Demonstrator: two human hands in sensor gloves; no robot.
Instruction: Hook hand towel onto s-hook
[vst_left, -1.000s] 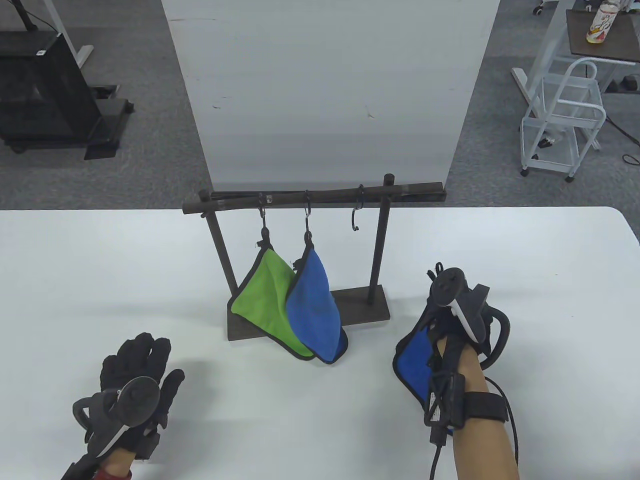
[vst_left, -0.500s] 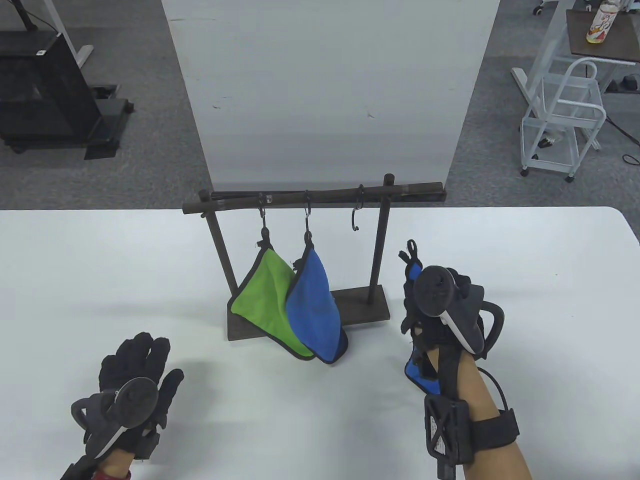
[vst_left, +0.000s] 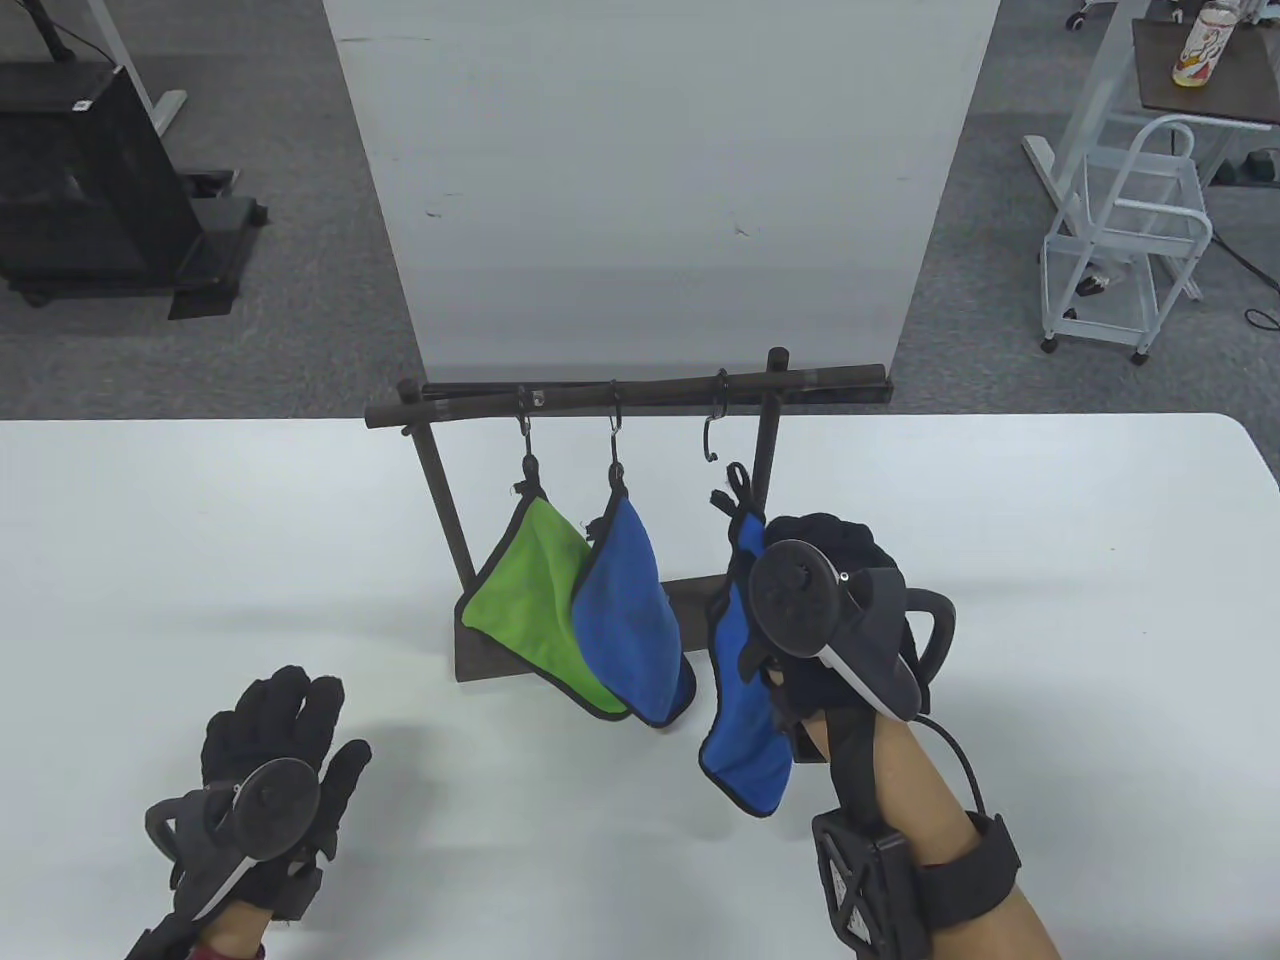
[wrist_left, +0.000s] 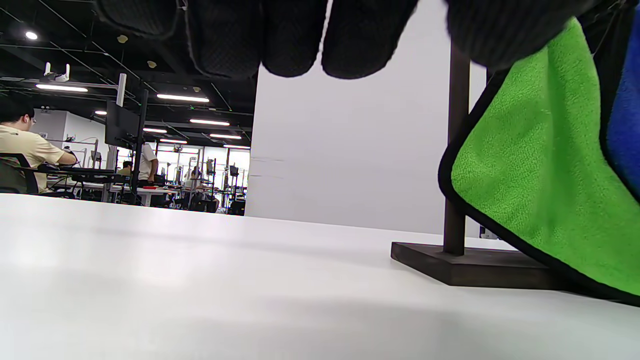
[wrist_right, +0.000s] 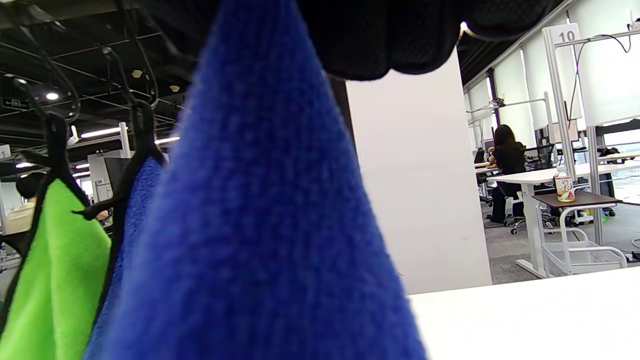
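Observation:
A dark wooden rack stands at the table's middle with three S-hooks on its bar. A green towel and a blue towel hang from the left and middle hooks. The right S-hook is empty. My right hand grips a second blue towel near its top and holds it in the air; its black loop stands just below the empty hook. That towel fills the right wrist view. My left hand rests flat on the table at the front left, holding nothing.
A tall white panel stands behind the rack. The rack's base lies on the white table. A white cart stands on the floor at the far right.
My right hand has lifted the blue towel off the table and carried it left and up, bringing its loop under the empty right hook. The left hand has not moved.

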